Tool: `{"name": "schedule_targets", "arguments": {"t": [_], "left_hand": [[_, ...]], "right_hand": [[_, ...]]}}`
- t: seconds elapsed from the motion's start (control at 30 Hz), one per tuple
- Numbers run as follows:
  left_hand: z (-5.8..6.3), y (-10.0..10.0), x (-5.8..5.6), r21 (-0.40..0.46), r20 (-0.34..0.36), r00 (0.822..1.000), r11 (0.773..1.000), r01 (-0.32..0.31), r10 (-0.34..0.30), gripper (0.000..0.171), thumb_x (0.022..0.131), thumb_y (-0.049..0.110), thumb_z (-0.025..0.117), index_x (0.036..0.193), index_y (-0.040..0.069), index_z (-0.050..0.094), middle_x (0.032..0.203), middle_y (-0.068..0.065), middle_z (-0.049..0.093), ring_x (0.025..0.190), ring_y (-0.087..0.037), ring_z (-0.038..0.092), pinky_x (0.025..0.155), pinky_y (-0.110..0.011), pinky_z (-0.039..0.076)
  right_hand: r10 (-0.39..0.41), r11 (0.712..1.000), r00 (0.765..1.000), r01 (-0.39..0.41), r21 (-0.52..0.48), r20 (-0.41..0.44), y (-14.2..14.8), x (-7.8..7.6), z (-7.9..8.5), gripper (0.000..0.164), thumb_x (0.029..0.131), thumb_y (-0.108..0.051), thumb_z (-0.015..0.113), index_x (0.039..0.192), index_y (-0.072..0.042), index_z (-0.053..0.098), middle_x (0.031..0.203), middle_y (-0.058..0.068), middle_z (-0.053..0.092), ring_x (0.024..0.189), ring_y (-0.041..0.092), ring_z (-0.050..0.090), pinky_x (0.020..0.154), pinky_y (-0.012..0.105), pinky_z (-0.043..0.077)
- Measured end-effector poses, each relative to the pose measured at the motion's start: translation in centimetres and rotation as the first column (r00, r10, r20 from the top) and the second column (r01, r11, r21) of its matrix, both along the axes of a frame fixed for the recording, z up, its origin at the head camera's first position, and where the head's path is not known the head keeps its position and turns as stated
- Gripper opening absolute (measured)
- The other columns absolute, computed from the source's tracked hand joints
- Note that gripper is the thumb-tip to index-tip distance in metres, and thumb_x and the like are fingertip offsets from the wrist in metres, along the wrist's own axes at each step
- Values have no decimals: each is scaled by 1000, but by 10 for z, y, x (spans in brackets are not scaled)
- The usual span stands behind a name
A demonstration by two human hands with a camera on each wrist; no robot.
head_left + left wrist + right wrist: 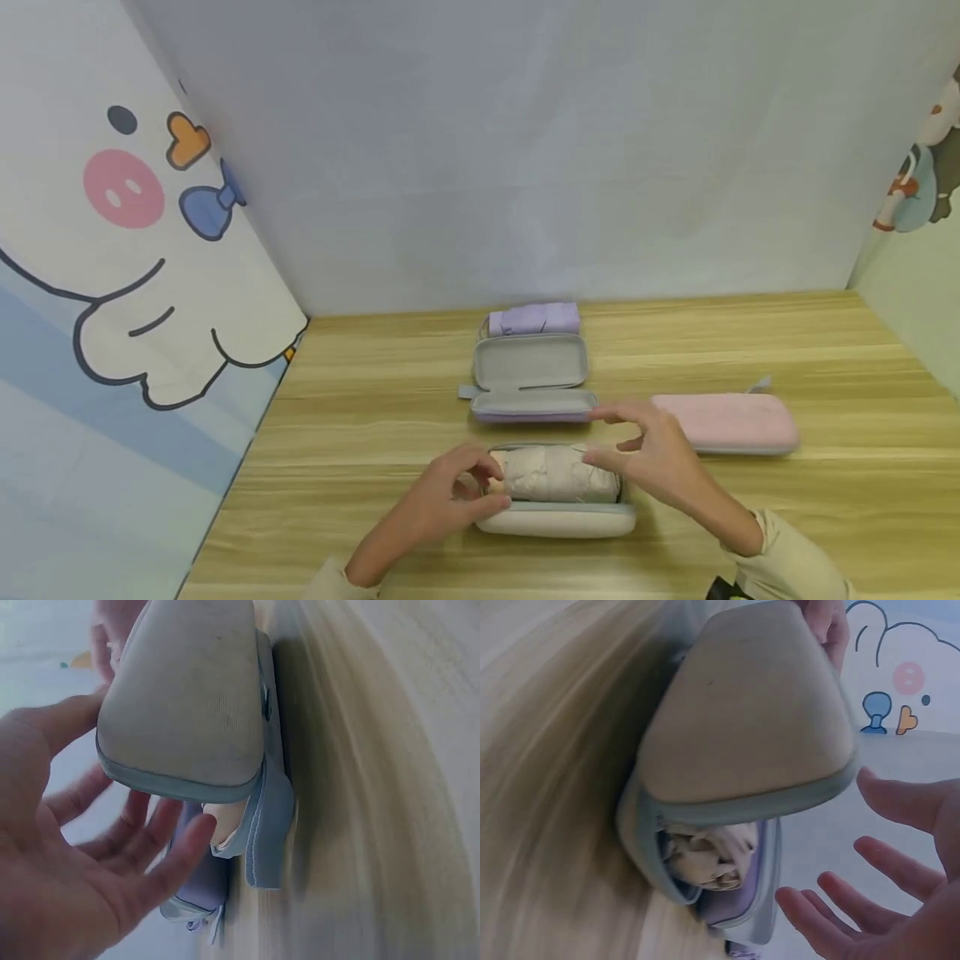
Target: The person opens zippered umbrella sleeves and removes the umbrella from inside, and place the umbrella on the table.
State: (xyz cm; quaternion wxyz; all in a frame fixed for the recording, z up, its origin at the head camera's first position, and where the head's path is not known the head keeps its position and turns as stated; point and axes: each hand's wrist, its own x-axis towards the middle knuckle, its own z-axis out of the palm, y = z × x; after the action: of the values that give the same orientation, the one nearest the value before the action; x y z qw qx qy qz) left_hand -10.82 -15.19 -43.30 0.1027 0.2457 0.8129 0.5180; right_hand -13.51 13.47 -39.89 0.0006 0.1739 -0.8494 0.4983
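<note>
A cream zip case (555, 521) sits at the front with its lid raised. Inside lies a bundle of crumpled cream fabric (551, 473), apparently a folded umbrella. My left hand (457, 492) is at the case's left end, its thumb right at the edge of the lid (184, 697) and its other fingers loosely bent. At the opposite end, my right hand (652, 454) has its fingers spread and grips nothing. In the right wrist view, its thumb tip (866, 776) lies close beside the lid, and the fabric shows below it.
Behind the cream case, a purple zip case (531, 362) with a grey lining lies open. A folded purple umbrella (536, 318) is at the back. To the right lies a closed pink case (738, 423). Printed curtains border the wooden table (360, 400).
</note>
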Motion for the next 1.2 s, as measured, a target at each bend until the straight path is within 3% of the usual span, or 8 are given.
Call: {"name": "schedule_targets", "arguments": {"t": [0.1,0.23,0.37,0.5,0.6,0.83,1.07,1.2], "left_hand": [[-1,0,6,-6,114,986,992,-125,125,45,83,29,74,116,6,56,118,-11,51,102,-28,54,77,-32,52],[0,1,15,-55,221,933,959,-277,282,69,75,34,81,130,10,47,131,-15,42,112,-28,51,83,-39,48],[1,3,21,-100,274,911,952,-291,307,84,70,36,84,138,10,42,134,-16,41,113,-30,51,85,-48,46],[-5,4,23,-87,313,918,970,-226,242,90,68,32,86,140,5,39,133,-16,45,114,-29,52,89,-46,45],[-13,4,23,-62,320,926,979,-192,202,94,67,28,88,141,1,36,133,-18,44,115,-28,52,89,-40,47],[-23,2,23,-10,318,933,984,-175,169,104,61,17,90,143,-2,29,133,-20,41,114,-32,50,83,-31,51],[-28,2,26,-98,218,957,980,-172,189,105,58,28,92,141,-1,35,126,-11,40,113,-27,46,85,-26,49],[-28,3,26,-130,197,960,976,-175,198,107,59,29,91,142,-5,34,124,-11,39,108,-25,46,85,-29,50]], "right_hand": [[47,997,998,-49,55,35,4,-2,-10,48,70,-17,84,112,-3,66,114,15,61,103,37,55,70,33,55],[90,987,994,-98,131,67,6,-5,-26,53,63,-14,88,110,-3,66,110,15,59,91,27,56,64,27,53],[128,963,992,-128,239,17,9,-7,-37,61,55,-15,91,110,-5,66,107,10,61,83,18,55,64,28,50],[179,928,979,-135,347,-98,9,-8,-42,71,49,-17,93,113,-5,65,109,8,64,94,24,58,78,41,49],[206,922,968,-144,358,-143,7,-8,-44,72,49,-16,93,114,-6,65,110,6,65,96,25,59,80,44,48],[212,960,971,-186,208,-111,6,-11,-54,64,54,-11,89,113,-13,65,107,1,63,81,12,55,67,30,48],[225,972,973,-220,76,-59,6,-19,-60,49,58,-5,84,102,-17,67,102,-2,63,75,13,58,64,28,49],[216,976,976,-214,42,-41,5,-21,-60,47,56,-2,81,99,-17,69,99,-2,64,73,12,58,64,28,49]]}}
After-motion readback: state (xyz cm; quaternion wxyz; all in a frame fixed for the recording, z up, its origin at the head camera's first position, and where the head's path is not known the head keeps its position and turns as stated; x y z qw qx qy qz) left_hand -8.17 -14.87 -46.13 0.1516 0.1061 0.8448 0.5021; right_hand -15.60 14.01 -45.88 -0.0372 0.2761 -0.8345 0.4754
